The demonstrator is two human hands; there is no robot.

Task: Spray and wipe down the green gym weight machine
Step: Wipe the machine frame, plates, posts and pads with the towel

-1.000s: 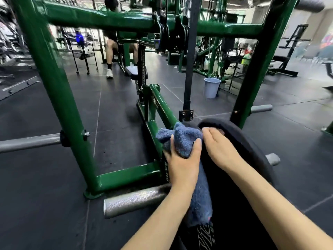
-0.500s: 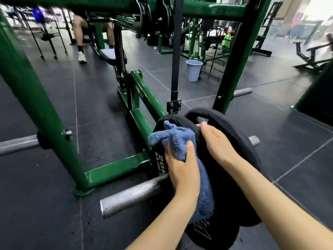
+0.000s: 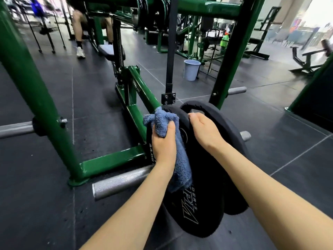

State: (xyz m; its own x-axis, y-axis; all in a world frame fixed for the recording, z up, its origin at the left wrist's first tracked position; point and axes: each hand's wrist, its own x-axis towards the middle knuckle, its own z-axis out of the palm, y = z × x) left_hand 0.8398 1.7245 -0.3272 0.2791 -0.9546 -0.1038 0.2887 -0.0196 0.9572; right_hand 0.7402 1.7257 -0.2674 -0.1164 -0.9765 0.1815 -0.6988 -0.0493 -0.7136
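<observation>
Two black round rubber weight plates (image 3: 203, 177) stand on edge on a knurled steel peg (image 3: 122, 181) at the foot of the green steel gym machine frame (image 3: 111, 162). The left hand (image 3: 163, 145) clutches a fluffy blue cloth (image 3: 180, 159) against the nearer plate's rim. The right hand (image 3: 205, 130) curls its fingers over the rim of the farther plate.

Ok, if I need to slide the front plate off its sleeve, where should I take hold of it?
Probably by the rim, one hand on each side, coming from above. The front plate stands on edge facing you, so its upper rim is exposed. The right hand already curls over the top edge; the left hand holds the cloth against the face and would need to shift to the rim.
</observation>
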